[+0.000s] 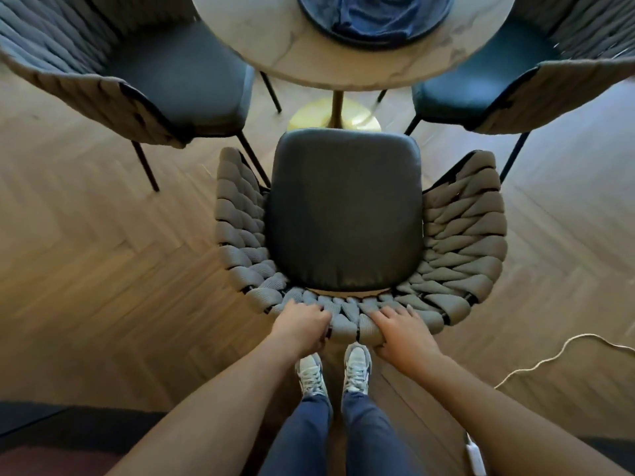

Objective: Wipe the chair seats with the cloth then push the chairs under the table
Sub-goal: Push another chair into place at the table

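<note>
A chair with a dark leather seat (343, 211) and a grey woven backrest (347, 319) stands right in front of me, its front edge close to the round marble table (309, 60). My left hand (300, 324) grips the top of the backrest left of centre. My right hand (400, 329) grips the same rim right of centre, fingers curled over it. A blue cloth (374, 15) lies bunched on a dark plate (309, 12) on the table. Two more chairs flank the table, one at the left (178, 80) and one at the right (481, 91).
The table stands on a gold pedestal base (335, 116). Herringbone wood floor surrounds the chairs. A pale cable (563, 352) runs across the floor at the right. My feet in light sneakers (333, 371) stand just behind the middle chair.
</note>
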